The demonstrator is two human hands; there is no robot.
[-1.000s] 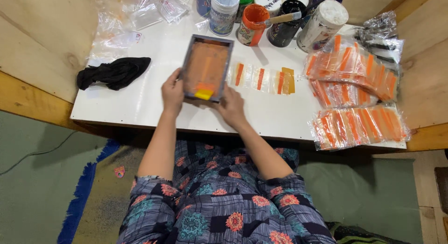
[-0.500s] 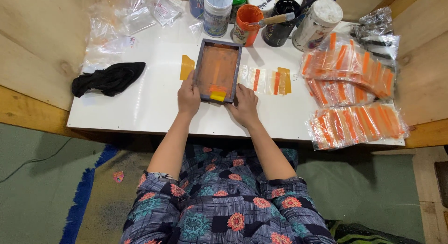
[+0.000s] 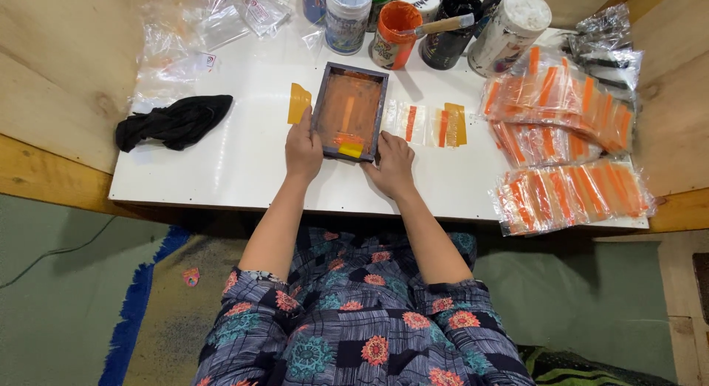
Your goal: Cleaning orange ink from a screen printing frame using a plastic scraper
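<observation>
I have both hands, left (image 3: 303,151) and right (image 3: 392,164), pinching the near corners of the ink-wet printing frame (image 3: 348,111) lying on the counter (image 3: 244,146), where a sideways slip could smear orange ink.

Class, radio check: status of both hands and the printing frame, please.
Left hand and right hand grip the screen-printing frame, flat on the white table. Orange squeegee lies beside the frame's left edge. Nothing obstructing.
</observation>
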